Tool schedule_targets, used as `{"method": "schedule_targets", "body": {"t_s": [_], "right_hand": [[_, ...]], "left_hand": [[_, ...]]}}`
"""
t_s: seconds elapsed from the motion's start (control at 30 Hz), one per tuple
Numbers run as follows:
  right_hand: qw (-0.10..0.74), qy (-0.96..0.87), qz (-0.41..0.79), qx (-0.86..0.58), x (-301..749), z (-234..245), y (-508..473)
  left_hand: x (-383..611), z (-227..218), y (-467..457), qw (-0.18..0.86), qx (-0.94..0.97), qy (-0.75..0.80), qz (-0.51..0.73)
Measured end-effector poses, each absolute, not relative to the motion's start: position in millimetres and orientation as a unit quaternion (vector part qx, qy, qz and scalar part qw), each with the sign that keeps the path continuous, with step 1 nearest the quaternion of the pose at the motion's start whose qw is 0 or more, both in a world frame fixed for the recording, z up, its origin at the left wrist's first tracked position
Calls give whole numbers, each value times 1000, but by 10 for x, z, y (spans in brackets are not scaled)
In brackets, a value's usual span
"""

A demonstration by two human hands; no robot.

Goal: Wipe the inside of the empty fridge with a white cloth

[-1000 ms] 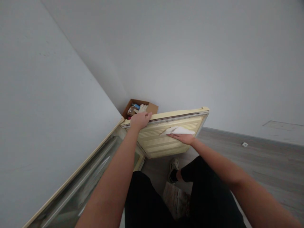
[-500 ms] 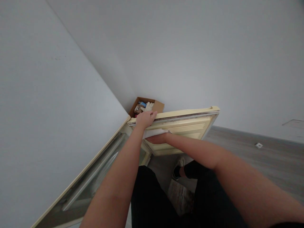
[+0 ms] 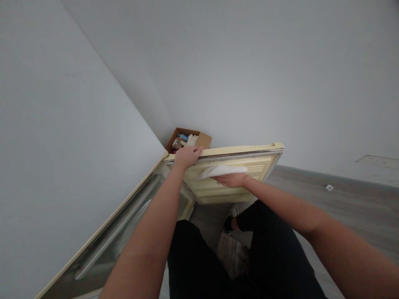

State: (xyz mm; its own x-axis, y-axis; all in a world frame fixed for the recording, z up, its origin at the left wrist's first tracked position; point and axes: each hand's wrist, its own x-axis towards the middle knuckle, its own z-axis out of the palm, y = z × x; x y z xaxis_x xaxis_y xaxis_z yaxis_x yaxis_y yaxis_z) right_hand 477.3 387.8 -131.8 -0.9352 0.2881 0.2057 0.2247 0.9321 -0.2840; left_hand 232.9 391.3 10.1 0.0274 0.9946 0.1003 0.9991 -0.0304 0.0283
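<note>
The cream door (image 3: 264, 164) of a fridge-like appliance stands swung out, its ribbed inner side facing me. My left hand (image 3: 188, 157) is closed over the door's top edge near the hinge end. Against the inner panel, below that edge, my right hand (image 3: 231, 180) holds a white cloth (image 3: 222, 170), which looks folded or bunched. The fingers of this hand lie fairly straight under the cloth, partly covered by it. To the left, the appliance's open compartment (image 3: 124, 232) shows a clear drawer or cover with a pale bar.
Behind the door, an open cardboard box (image 3: 205, 140) holds a pale glove (image 3: 191, 140) and small items. A large pale panel (image 3: 77, 137) rises at left. My legs (image 3: 199, 257) straddle a wood-patterned block (image 3: 232, 253). A small white object (image 3: 328, 188) lies on the floor.
My right hand has moved the cloth rightward and slightly up across the door's inner panel, away from the hinge side. My left hand keeps its hold on the top edge.
</note>
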Motion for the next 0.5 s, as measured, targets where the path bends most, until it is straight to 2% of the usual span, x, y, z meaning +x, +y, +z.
{"method": "schedule_targets", "body": {"t_s": [0.07,0.27,0.4,0.5], "right_hand": [[142,-963,112,-198,5055,-1330,3805],[279,-793,62,-537,5195,-1332,3515],[376,-652,69,-654,4950,-1334,3464],[476,-551,47,-684,4878,-1432,3533]], "left_hand": [[2322,94,3929,21,-715,-697,-51],[2320,88,3945,22,-714,-698,-52],[2333,96,3933,31,-710,-702,-47],[2345,100,3923,37,-707,-705,-42]]}}
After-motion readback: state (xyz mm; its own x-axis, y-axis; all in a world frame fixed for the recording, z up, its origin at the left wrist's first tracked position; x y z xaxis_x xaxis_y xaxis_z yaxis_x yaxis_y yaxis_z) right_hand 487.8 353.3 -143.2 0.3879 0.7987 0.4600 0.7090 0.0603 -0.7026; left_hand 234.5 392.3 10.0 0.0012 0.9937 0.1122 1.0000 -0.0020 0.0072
